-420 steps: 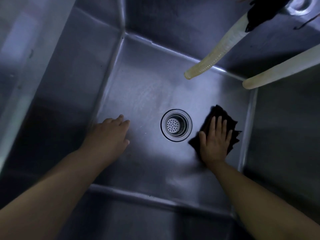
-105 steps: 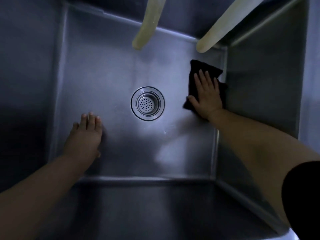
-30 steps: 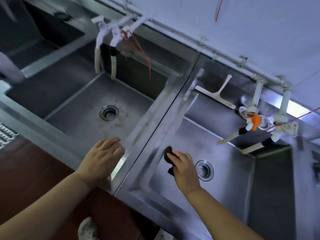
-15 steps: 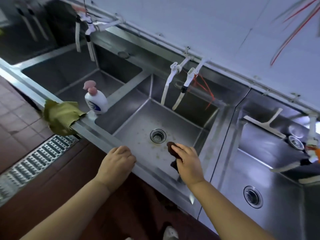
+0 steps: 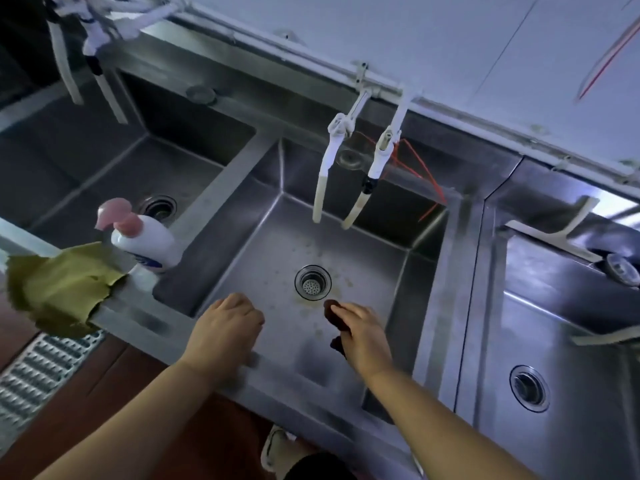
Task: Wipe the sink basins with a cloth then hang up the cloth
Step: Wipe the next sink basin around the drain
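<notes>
A row of steel sink basins runs along the wall. The middle basin (image 5: 263, 237) lies straight below me; its floor is spotted with grime around the drain (image 5: 312, 282). My right hand (image 5: 363, 336) hangs over this basin and grips a bunched dark cloth (image 5: 335, 314), which pokes out past the fingertips and below the palm. My left hand (image 5: 227, 327) hovers over the basin's front left part with its fingers loosely curled and nothing in it. The right basin (image 5: 571, 341) and the left basin (image 5: 114, 174) flank the middle one.
Two taps with pale hoses (image 5: 320, 188) hang over the middle basin. A soap pump bottle (image 5: 145, 239) and a green rag (image 5: 59, 289) sit on the front rim at left. A white squeegee (image 5: 554, 233) lies behind the right basin. Floor grating (image 5: 34, 372) lies at lower left.
I have moved from the right basin to the middle one. Both hands now hang over the middle basin, farther in than half a second ago, with the cloth still in my right hand.
</notes>
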`<action>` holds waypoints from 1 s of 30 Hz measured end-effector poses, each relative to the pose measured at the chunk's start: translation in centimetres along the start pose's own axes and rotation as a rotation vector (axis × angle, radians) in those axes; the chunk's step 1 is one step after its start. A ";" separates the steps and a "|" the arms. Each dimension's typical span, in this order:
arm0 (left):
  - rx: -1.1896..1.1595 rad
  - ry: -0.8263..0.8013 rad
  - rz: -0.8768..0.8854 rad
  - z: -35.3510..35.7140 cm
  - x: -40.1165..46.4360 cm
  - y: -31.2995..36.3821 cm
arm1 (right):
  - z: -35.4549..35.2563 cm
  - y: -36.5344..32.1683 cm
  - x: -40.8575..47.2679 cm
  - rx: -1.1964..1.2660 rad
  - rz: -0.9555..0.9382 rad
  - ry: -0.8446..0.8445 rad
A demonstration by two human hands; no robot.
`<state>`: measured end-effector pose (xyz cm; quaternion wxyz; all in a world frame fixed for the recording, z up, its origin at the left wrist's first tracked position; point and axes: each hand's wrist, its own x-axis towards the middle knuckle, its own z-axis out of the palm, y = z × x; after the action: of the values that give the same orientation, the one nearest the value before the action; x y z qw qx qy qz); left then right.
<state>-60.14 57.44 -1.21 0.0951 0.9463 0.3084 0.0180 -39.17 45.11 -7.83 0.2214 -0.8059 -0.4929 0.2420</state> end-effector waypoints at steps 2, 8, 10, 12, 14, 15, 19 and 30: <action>-0.005 -0.027 0.000 0.5 1.9 -1.4 | 1.1 0.5 2.0 0.028 0.067 -0.046; -0.025 -0.130 -0.007 3.9 6.7 -4.7 | 4.9 2.9 6.6 -0.162 0.077 -0.227; -0.004 -0.173 0.031 5.0 8.4 -5.5 | 6.4 3.6 7.5 -0.198 0.022 -0.264; 0.004 -0.201 0.098 6.5 10.2 -6.5 | 8.3 4.6 8.1 -0.230 -0.081 -0.328; 0.000 -0.240 0.125 8.5 11.9 -7.8 | 10.8 5.8 8.5 -0.288 -0.181 -0.478; -0.002 -0.267 0.127 9.5 12.7 -8.5 | 12.2 6.6 8.8 -0.306 -0.230 -0.548; 0.017 -0.390 0.053 13.7 15.1 -11.9 | 16.9 9.8 9.8 -0.566 -0.499 -0.746; -0.067 -0.324 -0.273 17.8 16.1 -17.2 | 27.6 4.7 24.0 -0.515 -0.488 -0.273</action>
<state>-55.44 77.49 -22.37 0.1763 0.8827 0.4135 -0.1371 -43.15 68.01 -36.41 -0.0052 -0.6544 -0.7400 0.1556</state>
